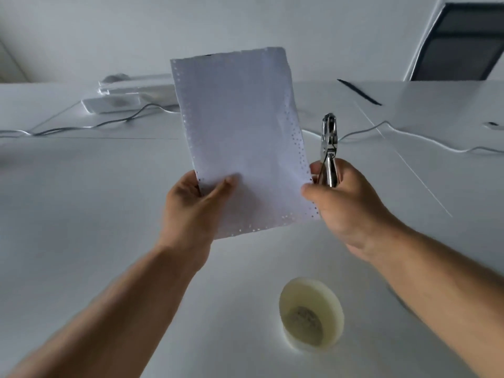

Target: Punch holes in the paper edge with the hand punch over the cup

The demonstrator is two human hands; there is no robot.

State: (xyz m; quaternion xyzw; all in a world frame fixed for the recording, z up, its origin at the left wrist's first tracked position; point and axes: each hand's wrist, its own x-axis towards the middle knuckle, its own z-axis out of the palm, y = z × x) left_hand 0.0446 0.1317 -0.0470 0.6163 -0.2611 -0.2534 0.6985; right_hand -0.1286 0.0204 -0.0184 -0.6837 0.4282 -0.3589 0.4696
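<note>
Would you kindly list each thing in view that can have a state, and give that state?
Paper: held upright in the air, holes along its edges.
Hand punch: gripped, nose up, clear of the paper.
Cup: upright on the table, punched bits inside.
Left hand: pinching the paper's lower left edge.
Right hand: closed on the punch handles, thumb on the paper's right edge.

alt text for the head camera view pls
Two bare hands hold a hole-edged sheet of paper upright above a white table; the right hand also grips a metal hand punch. A cup of paper dots stands below.
</note>
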